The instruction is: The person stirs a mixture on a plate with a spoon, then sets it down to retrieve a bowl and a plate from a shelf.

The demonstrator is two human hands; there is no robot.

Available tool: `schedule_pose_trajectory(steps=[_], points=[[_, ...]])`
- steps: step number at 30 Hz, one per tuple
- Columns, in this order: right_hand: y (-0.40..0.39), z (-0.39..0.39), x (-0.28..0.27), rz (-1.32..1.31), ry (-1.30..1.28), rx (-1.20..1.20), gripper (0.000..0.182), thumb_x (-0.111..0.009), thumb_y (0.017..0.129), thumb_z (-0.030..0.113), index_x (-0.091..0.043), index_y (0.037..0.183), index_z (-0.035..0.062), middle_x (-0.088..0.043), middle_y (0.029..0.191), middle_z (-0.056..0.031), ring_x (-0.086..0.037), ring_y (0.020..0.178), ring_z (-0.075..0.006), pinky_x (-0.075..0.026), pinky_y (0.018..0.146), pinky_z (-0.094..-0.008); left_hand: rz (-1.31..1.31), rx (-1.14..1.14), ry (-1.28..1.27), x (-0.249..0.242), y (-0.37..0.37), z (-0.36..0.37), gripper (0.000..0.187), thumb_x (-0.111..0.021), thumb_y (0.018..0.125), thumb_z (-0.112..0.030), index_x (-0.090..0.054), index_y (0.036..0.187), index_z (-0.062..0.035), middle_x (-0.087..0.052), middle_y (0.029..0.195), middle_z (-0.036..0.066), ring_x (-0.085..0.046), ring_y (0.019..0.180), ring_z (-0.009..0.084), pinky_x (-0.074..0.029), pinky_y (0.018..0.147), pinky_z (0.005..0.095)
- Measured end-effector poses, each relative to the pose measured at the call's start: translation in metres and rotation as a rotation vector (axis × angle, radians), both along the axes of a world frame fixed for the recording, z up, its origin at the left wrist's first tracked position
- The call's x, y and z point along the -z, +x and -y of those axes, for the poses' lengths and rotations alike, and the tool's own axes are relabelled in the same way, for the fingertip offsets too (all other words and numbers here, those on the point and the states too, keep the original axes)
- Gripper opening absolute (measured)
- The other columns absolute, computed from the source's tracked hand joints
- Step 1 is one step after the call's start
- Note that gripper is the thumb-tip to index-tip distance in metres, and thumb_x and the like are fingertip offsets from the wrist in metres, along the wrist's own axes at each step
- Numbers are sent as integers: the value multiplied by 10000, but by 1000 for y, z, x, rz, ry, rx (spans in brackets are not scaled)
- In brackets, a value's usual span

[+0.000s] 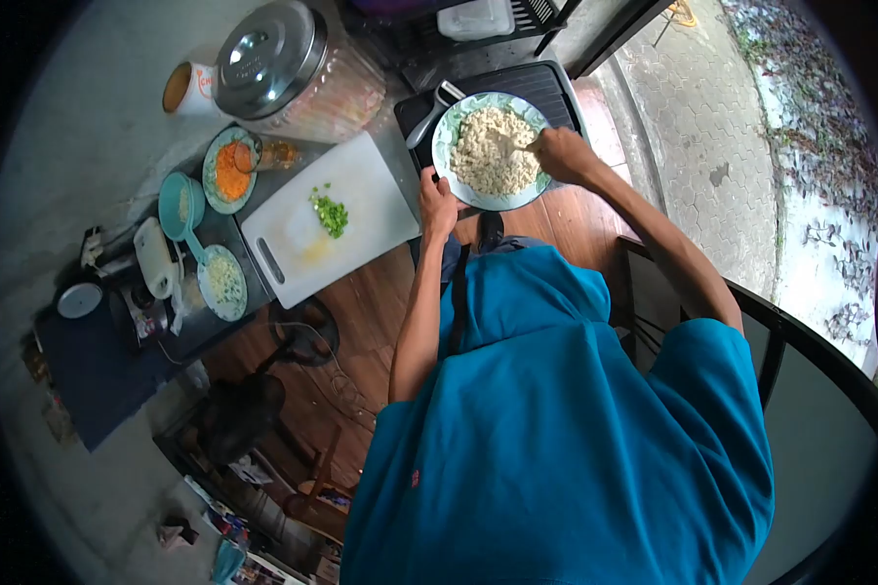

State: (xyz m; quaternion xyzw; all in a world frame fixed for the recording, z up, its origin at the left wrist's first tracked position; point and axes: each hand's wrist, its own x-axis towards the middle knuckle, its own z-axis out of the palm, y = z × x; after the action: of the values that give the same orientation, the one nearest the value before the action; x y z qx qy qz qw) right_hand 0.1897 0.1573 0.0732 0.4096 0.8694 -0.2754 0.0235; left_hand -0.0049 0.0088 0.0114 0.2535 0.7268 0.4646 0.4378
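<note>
A plate (503, 202) with a pale green patterned rim holds a heap of crumbled, cream-coloured food (488, 161). My left hand (438, 203) grips the plate's near left rim, thumb on top. On the opposite side, my right hand (564, 156) is closed around the handle of a thin metal utensil (523, 146), whose head is sunk in the crumbled food. Beneath the plate lies a black ridged board (546, 88). A grey-handled tool (425, 127) rests on it, left of the plate. A white cutting board (376, 185) with chopped green onion (330, 214) is left of my left hand.
Grated carrot (231, 174) sits on a plate beside a glass (275, 154). A teal strainer (178, 207) stands near a dish of chopped pale pieces (225, 283). Behind the cutting board is a large lidded jar (346, 93). A black railing (771, 361) runs at right.
</note>
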Motion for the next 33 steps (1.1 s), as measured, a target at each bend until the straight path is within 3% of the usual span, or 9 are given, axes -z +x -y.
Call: schedule_pose_trajectory(steps=[7, 11, 12, 19, 25, 26, 29, 30, 33], points=[[27, -17, 0, -146, -271, 114, 142, -543, 774, 75, -670, 755, 12, -631, 739, -244, -642, 691, -386, -508, 626, -432, -26, 5, 17, 1, 1, -1, 293, -414, 943, -91, -381, 1212, 20, -583, 997, 190, -664, 769, 256, -594, 586, 353], [14, -18, -16, 10, 8, -37, 172, -559, 763, 106, -693, 823, 17, -635, 771, -233, -629, 693, -403, -510, 606, -427, -44, 20, -12, 3, 1, -3, 305, -414, 944, -96, -377, 1222, 22, -579, 1013, 194, -660, 763, 259, -598, 597, 352], [10, -18, -31, 41, 56, -25, 246, -557, 751, 46, -700, 952, 32, -651, 755, -214, -654, 682, -300, -514, 640, -368, -23, 3, -12, 2, 1, -3, 301, -413, 944, -95, -380, 1221, 18, -577, 1018, 195, -658, 767, 261, -599, 603, 353], [9, -70, 34, -9, -314, 32, 215, -564, 774, 82, -687, 922, -14, -618, 643, -150, -529, 580, -125, -453, 549, -358, -29, 24, -18, 5, -1, -1, 268, -425, 940, -79, -403, 1194, 5, -569, 1041, 196, -650, 814, 277, -601, 617, 363], [-4, -77, -3, 111, 24, -238, 194, -564, 795, 100, -684, 882, -26, -617, 624, -155, -566, 572, -145, -460, 548, -365, -142, 48, 3, 30, -8, -2, 274, -413, 936, -82, -404, 1199, -7, -585, 1015, 188, -654, 787, 273, -600, 617, 362], [13, -94, 45, -236, -365, -29, 183, -566, 798, 112, -682, 840, -24, -639, 662, -177, -624, 599, -193, -473, 564, -378, -80, 38, -1, 31, -7, -2, 271, -408, 933, -82, -407, 1193, -4, -594, 999, 190, -655, 775, 275, -602, 610, 366], [24, -91, 80, -261, -409, -17, 162, -585, 774, 108, -681, 811, -18, -655, 711, -193, -654, 634, -253, -481, 572, -386, -237, 80, -22, 40, -9, 0, 265, -414, 930, -77, -413, 1185, -4, -598, 997, 196, -653, 774, 278, -603, 600, 374], [9, -81, 44, 183, 107, -240, 148, -587, 755, 87, -686, 804, -11, -661, 715, -185, -658, 636, -269, -489, 575, -387, -88, 11, -39, 22, -5, -2, 258, -417, 932, -69, -419, 1182, -6, -601, 989, 197, -653, 772, 272, -604, 592, 374], [-3, -60, -44, 125, -19, -149, 153, -576, 745, 69, -692, 809, -8, -663, 724, -188, -661, 652, -283, -503, 591, -391, -41, 1, -40, 10, -4, -3, 257, -416, 936, -63, -418, 1187, -7, -602, 982, 195, -652, 770, 270, -604, 590, 369]])
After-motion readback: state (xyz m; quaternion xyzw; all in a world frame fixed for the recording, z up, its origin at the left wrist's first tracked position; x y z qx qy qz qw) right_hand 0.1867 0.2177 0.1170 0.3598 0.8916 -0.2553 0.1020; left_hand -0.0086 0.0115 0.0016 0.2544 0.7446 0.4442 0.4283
